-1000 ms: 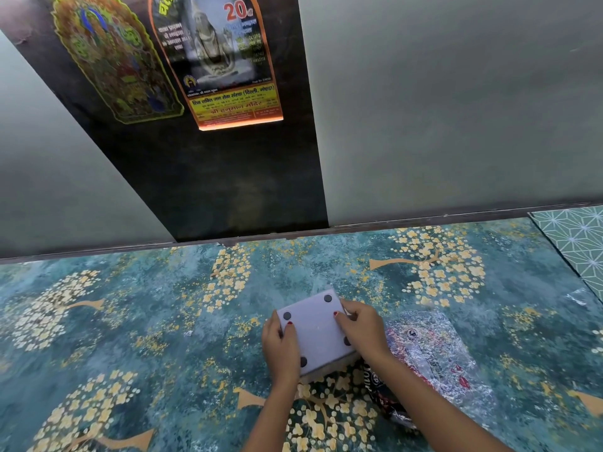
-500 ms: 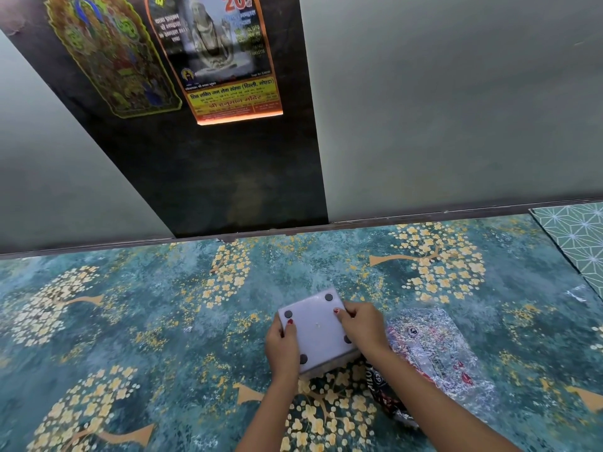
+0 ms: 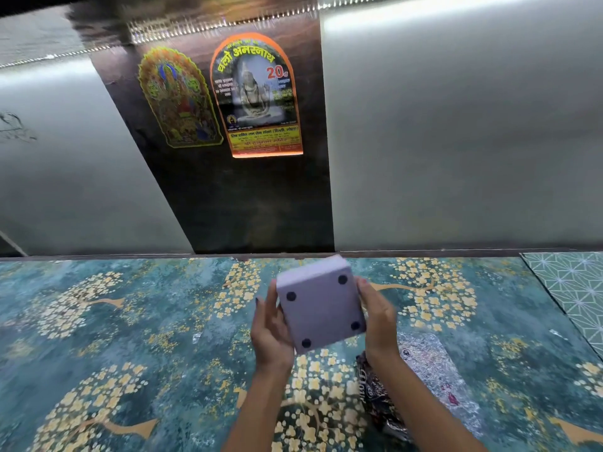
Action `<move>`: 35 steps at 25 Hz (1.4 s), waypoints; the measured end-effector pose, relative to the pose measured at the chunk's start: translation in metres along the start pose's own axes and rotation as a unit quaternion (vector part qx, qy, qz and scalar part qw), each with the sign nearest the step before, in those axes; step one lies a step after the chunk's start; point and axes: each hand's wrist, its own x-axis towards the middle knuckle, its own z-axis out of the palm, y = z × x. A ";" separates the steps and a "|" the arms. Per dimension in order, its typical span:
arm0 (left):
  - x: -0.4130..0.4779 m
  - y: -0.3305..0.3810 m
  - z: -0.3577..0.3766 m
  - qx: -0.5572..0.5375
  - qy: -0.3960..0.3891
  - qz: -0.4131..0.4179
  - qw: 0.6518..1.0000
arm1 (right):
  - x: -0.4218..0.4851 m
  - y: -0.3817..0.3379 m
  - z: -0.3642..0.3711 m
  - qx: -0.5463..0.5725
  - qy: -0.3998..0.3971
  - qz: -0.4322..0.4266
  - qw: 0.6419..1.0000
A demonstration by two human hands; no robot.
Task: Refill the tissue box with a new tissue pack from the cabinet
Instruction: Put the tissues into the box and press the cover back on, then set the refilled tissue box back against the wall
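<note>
I hold a pale lilac tissue box point(image 3: 321, 308) up off the teal floral surface point(image 3: 130, 321), its underside with four black round feet turned toward me. My left hand point(image 3: 270, 334) grips its left side and my right hand point(image 3: 378, 318) grips its right side. The box is tilted, its far edge raised. A shiny plastic tissue pack point(image 3: 430, 370) with dark and red print lies flat on the surface just right of my right forearm, partly hidden by it.
A grey wall with a dark panel point(image 3: 248, 197) carrying two colourful posters point(image 3: 257, 96) rises behind the surface. A green geometric-patterned sheet point(image 3: 574, 288) lies at the far right edge.
Both hands have lifted the box off the surface and tilted it up toward me. The camera has tipped upward, showing more wall.
</note>
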 end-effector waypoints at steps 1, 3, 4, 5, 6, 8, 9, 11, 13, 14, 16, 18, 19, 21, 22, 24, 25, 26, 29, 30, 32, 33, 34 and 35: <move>-0.004 0.014 0.012 -0.045 -0.027 0.029 0.998 | -0.002 -0.018 0.002 0.058 -0.007 -0.015 0.998; -0.012 0.036 0.033 -0.072 -0.095 0.069 0.990 | -0.002 -0.049 0.003 0.158 -0.064 0.019 0.985; -0.016 0.043 0.040 -0.073 -0.117 0.084 0.987 | -0.003 -0.062 0.002 0.179 -0.105 0.070 0.976; -0.018 0.048 0.045 -0.062 -0.132 0.104 0.984 | -0.006 -0.075 -0.001 0.158 -0.155 0.132 0.966; -0.020 0.051 0.047 -0.055 -0.151 0.119 0.980 | -0.011 -0.086 -0.005 0.112 -0.211 0.190 0.952; -0.028 0.057 0.055 -0.027 -0.198 0.156 0.967 | -0.021 -0.105 -0.015 0.036 -0.288 0.237 0.927; -0.031 0.059 0.059 -0.005 -0.208 0.178 0.962 | -0.026 -0.113 -0.019 0.029 -0.302 0.221 0.927; -0.037 0.064 0.070 0.068 -0.193 0.215 0.955 | -0.034 -0.124 -0.028 0.059 -0.301 0.125 0.944; -0.048 0.072 0.084 0.137 -0.192 0.203 0.950 | -0.042 -0.134 -0.036 0.079 -0.269 -0.003 0.960; -0.056 0.076 0.089 0.154 -0.223 0.150 0.951 | -0.048 -0.140 -0.039 0.074 -0.247 -0.054 0.965; -0.076 0.085 0.096 0.176 -0.299 0.048 0.937 | -0.057 -0.151 -0.050 0.082 -0.230 -0.131 0.961; -0.095 0.097 0.101 0.199 -0.351 0.038 0.914 | -0.070 -0.168 -0.058 0.082 -0.258 -0.192 0.943; -0.106 0.105 0.105 0.207 -0.365 0.059 0.906 | -0.076 -0.177 -0.061 0.071 -0.274 -0.226 0.932; -0.123 0.124 0.114 0.202 -0.394 0.130 0.887 | -0.089 -0.202 -0.064 0.046 -0.303 -0.302 0.903; -0.131 0.134 0.120 0.185 -0.412 0.166 0.876 | -0.096 -0.216 -0.062 0.041 -0.322 -0.338 0.883; -0.145 0.156 0.133 0.160 -0.436 0.237 0.853 | -0.109 -0.247 -0.058 0.028 -0.366 -0.404 0.838; -0.153 0.166 0.139 0.150 -0.440 0.266 0.844 | -0.115 -0.262 -0.056 0.014 -0.387 -0.432 0.814; -0.160 0.175 0.145 0.140 -0.450 0.290 0.833 | -0.121 -0.277 -0.052 -0.003 -0.405 -0.458 0.791; -0.167 0.196 0.159 0.152 -0.435 0.353 0.814 | -0.131 -0.306 -0.044 -0.012 -0.424 -0.490 0.761; -0.167 0.200 0.162 0.178 -0.394 0.367 0.823 | -0.132 -0.309 -0.044 -0.009 -0.422 -0.492 0.761; -0.163 0.197 0.162 0.199 -0.335 0.343 0.855 | -0.132 -0.301 -0.047 -0.004 -0.414 -0.484 0.771; -0.158 0.190 0.160 0.189 -0.368 0.317 0.853 | -0.130 -0.293 -0.051 -0.001 -0.409 -0.474 0.780; -0.157 0.181 0.157 0.168 -0.420 0.287 0.844 | -0.128 -0.282 -0.054 0.000 -0.406 -0.462 0.789; -0.158 0.171 0.152 0.143 -0.452 0.252 0.844 | -0.126 -0.270 -0.057 -0.004 -0.401 -0.448 0.799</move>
